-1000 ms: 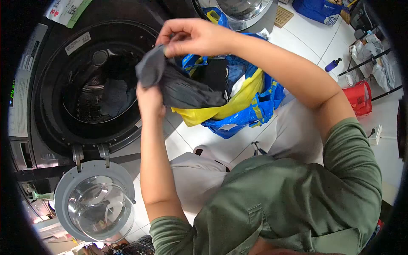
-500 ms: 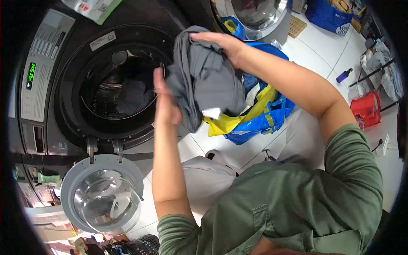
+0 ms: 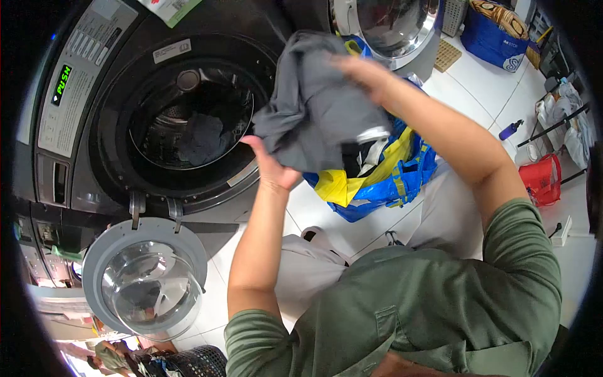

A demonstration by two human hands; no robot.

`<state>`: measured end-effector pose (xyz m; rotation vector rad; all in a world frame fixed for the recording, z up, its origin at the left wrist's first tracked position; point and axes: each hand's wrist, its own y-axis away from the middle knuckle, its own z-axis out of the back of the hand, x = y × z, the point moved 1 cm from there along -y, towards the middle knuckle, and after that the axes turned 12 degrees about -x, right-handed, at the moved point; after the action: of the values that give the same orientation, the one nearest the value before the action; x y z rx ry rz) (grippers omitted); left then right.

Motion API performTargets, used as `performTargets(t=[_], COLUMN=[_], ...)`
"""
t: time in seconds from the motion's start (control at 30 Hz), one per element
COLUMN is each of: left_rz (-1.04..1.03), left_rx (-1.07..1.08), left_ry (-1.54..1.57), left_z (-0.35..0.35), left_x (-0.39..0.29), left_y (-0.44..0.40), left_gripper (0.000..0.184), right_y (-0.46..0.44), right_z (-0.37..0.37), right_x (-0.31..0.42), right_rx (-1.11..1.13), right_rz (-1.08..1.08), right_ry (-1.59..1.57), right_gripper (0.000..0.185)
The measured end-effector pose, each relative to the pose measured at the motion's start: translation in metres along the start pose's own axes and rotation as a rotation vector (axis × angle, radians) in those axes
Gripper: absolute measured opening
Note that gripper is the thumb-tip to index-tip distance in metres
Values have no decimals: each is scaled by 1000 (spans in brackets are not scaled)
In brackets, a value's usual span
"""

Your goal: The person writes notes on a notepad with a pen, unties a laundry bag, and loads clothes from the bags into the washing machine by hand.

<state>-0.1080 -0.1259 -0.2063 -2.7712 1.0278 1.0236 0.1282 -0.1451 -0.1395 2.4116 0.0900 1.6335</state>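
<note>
A grey garment (image 3: pixel 323 103) is hanging in the upper middle of the frame, between the open drum (image 3: pixel 166 116) at left and the blue-and-yellow bag (image 3: pixel 358 210) right of centre. The left hand (image 3: pixel 277 168) is spreading one digit clear of the cloth, its other fingers hiding, so its grip cannot be told. The right hand (image 3: pixel 370 78) is blurring against the fabric; whether it is pinching cannot be told either. With folds drooping loosely, the garment could be slipping, through uneven support, onto the tiles. A trailing edge could also be snagging on the drum's rim. The drum is holding a dark cloth (image 3: pixel 204 138); the bag, black and white fabric. At upper right, a blue bag (image 3: pixel 493 47) is holding something brown (image 3: pixel 505 19).
</note>
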Motion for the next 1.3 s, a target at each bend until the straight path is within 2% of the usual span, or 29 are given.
performTargets(t=[0.03,0.07,0.1,0.13,0.17,0.23,0.27,0.3,0.33,0.37,0.4,0.43,0.47,0.5,0.57,0.67,0.7,0.77,0.9,0.97,1.03,1.07,1.1,1.13,1.17,1.2,1.23,1.27,1.3], left_rz=[15,6,-1,22,94,141,-105,-251,-402,-496,-591,-583,-530,-476,-369,-326,-358,-411,-498,-590,-677,-699,-772,-790,-665,-712,-265,-232,-201], left_rx=[75,-93,-261,-375,-411,-431,-443,-499,-653,-512,-366,-315,-363,-412,-586,-485,-496,-505,-610,-523,-389,-264,-78,-11,12,-5,-64,-141,-208], left_ry=[-44,-211,-376,-436,-532,-421,-489,-414,-371,-227,-85,-64,-64,-62,58,-292,-397,-615,-737,-793,-804,-835,-971,-1126,-1172,-1359,-1276,-985,-693], left_z=[-16,-13,-10,-23,-11,40,13,20,15,40,57,51,61,71,53,42,42,43,38,28,8,-3,-10,-19,-31,-36,-39,-36,-30], left_x=[8,14,21,19,9,-24,-48,-80,-103,-138,-163,-164,-163,-163,-143,-131,-131,-130,-130,-121,-101,-87,-71,-55,-34,-17,-8,-1,4], left_y=[4,7,11,20,23,6,19,19,28,24,21,28,24,21,10,5,8,9,15,14,9,7,4,0,4,5,1,-4,-10], left_gripper=[102,90,79,55,43,34,32,34,49,65,82,88,90,91,82,48,46,42,41,38,35,48,78,103,110,100,73,61,49], right_y=[1,5,5,16,29,15,16,4,-12,-37,-63,-79,-67,-63,-50,-65,-77,-83,-92,-70,-49,-41,-23,-12,-6,-3,-1,-2,2], right_z=[-13,-20,-30,-36,-41,-9,1,19,34,54,75,85,70,75,67,50,52,55,40,7,-25,-39,-53,-67,-78,-85,-89,-88,-78], right_x=[-32,-45,-84,-69,-53,-45,-26,-25,-26,-42,-64,-84,-87,-121,-155,-164,-154,-118,-47,-6,17,19,23,22,23,27,29,34,38], right_rx=[81,33,200,327,496,785,738,549,300,128,-6,-65,70,5,165,375,320,173,-50,-126,-129,-51,6,7,13,35,58,74,-30], right_rz=[154,352,776,552,354,207,202,12,24,180,422,514,255,429,644,734,536,595,886,962,1001,965,979,955,928,868,801,893,989], right_ry=[70,977,712,991,1294,695,696,542,629,694,963,1379,1582,1539,1748,1857,1691,1542,1144,833,838,908,1007,840,675,460,247,152,334], right_gripper=[60,69,81,83,86,68,50,39,31,23,26,34,40,43,41,34,25,22,21,16,17,18,17,17,16,16,15,15,18])
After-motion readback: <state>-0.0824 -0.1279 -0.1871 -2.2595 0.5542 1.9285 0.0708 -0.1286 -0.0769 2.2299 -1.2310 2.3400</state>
